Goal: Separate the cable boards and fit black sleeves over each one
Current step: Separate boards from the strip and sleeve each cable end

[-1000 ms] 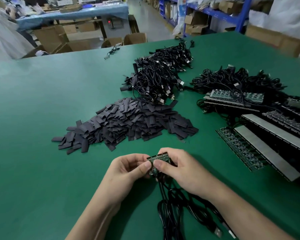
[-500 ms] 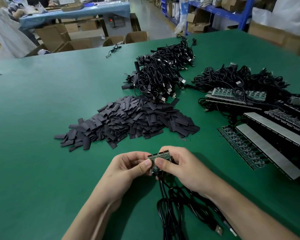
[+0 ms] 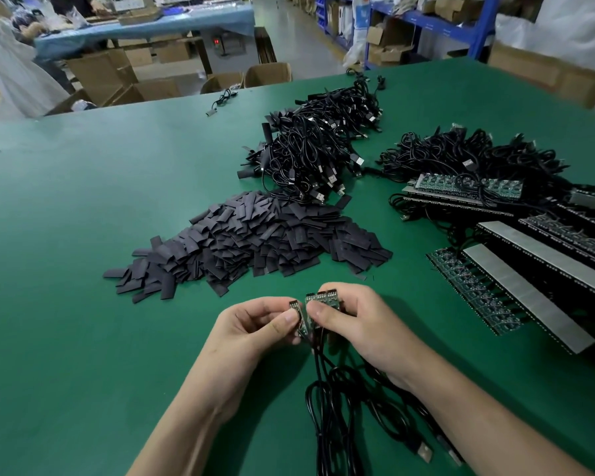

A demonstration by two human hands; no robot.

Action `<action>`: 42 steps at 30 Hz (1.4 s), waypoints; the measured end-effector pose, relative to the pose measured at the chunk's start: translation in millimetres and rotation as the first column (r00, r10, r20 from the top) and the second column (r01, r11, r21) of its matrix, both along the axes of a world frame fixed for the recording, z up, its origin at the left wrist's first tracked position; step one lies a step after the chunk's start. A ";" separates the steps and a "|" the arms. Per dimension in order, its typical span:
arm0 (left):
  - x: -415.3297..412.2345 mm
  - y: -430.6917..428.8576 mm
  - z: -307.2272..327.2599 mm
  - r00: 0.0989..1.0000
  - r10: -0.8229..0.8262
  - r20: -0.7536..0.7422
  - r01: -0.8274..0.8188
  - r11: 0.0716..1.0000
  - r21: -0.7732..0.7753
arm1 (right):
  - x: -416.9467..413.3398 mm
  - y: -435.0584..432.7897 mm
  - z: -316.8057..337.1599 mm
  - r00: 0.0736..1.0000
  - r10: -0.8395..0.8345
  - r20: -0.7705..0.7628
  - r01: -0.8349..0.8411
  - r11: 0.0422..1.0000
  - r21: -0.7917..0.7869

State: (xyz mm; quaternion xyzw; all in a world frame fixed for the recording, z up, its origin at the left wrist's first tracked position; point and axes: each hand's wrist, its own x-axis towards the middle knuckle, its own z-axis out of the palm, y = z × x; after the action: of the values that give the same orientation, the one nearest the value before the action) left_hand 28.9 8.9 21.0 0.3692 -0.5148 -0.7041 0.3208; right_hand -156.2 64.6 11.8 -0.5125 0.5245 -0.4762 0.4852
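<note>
Though fingers hide most of it, left hand (image 3: 255, 324) pinches one cable board (image 3: 302, 324), tight thumb-forefinger grip. Right hand (image 3: 361, 324) pinches board strip (image 3: 323, 298) just beside it. Cables (image 3: 327, 407) run off-frame below. Black sleeves (image 3: 255, 242) piled behind on worktop (image 3: 83, 338). Board print unreadable.

Left forearm (image 3: 193, 407) and right forearm (image 3: 478, 424) enter from the lower edge, bare, and converge toward mid-frame. Left grip (image 3: 255, 324): palm turned inward, thumb and forefinger pinching a single cable board (image 3: 298, 308), remaining fingers curled beneath. Right grip (image 3: 354, 321): back of the hand upward, thumb and fingers closed round the cable board cluster (image 3: 323, 299). The two thumb tips lie just beside each other.
</note>
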 end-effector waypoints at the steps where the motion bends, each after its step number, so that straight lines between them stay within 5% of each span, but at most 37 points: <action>1: 1.1 -0.3 0.2 1.000 0.025 0.009 -0.024 0.999 -0.036 | -0.9 -0.2 -1.2 0.997 -0.055 -0.046 0.055 0.998 -0.004; 5: 3.4 0.0 2.9 0.997 0.083 -0.008 -0.083 0.970 -0.228 | -6.0 4.5 -2.5 0.892 -0.262 -0.370 0.226 0.964 -0.137; 9: -3.6 4.7 2.4 0.991 0.130 0.026 -0.099 0.854 -0.510 | -7.1 8.6 8.1 0.864 -0.211 -0.457 0.036 0.931 -0.362; 14: -5.8 8.4 2.1 0.990 0.142 0.003 -0.123 0.870 -0.478 | -2.4 13.9 13.6 0.964 0.003 -0.267 -0.055 0.980 -0.190; 17: -3.3 -1.4 4.1 0.970 0.240 0.047 -0.182 0.836 -0.518 | -9.8 17.2 24.1 0.973 0.114 0.202 -0.082 0.983 -0.162; 19: 0.7 -15.1 4.9 0.924 0.346 0.163 -0.202 0.804 -0.560 | -19.7 19.9 30.8 0.798 0.226 0.558 -0.150 0.972 -0.180; 21: 4.3 -32.4 8.5 0.868 0.390 0.308 -0.135 0.781 -0.610 | -29.0 20.9 36.9 0.476 0.376 0.795 -0.248 0.925 -0.289; 23: 4.6 -52.1 13.3 0.770 0.474 0.426 -0.019 0.685 -0.728 | -35.0 19.4 44.0 0.200 0.431 0.880 -0.289 0.884 -0.367; 25: 1.6 -73.5 16.4 0.662 0.588 0.464 0.072 0.566 -0.821 | -40.0 19.4 45.8 0.131 0.416 0.900 -0.316 0.878 -0.360; 27: -2.6 -93.0 16.9 0.584 0.648 0.489 0.133 0.519 -0.845 | -44.4 20.2 44.4 0.175 0.383 0.907 -0.363 0.882 -0.302; 33: -5.2 -125.8 15.1 0.466 0.634 0.617 0.384 0.483 -0.787 | -39.7 16.5 32.5 0.684 0.097 0.723 -0.241 0.966 0.098; 42: 2.2 -138.0 22.9 0.474 0.575 0.667 0.439 0.503 -0.745 | -33.8 13.1 23.8 0.759 0.072 0.647 -0.189 0.976 0.113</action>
State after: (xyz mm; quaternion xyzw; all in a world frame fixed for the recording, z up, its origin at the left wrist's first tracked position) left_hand 31.1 -129.2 43.8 0.4838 -0.8560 -0.0337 0.1793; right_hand -190.0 77.7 35.6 -0.3115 0.3299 -0.5402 0.7088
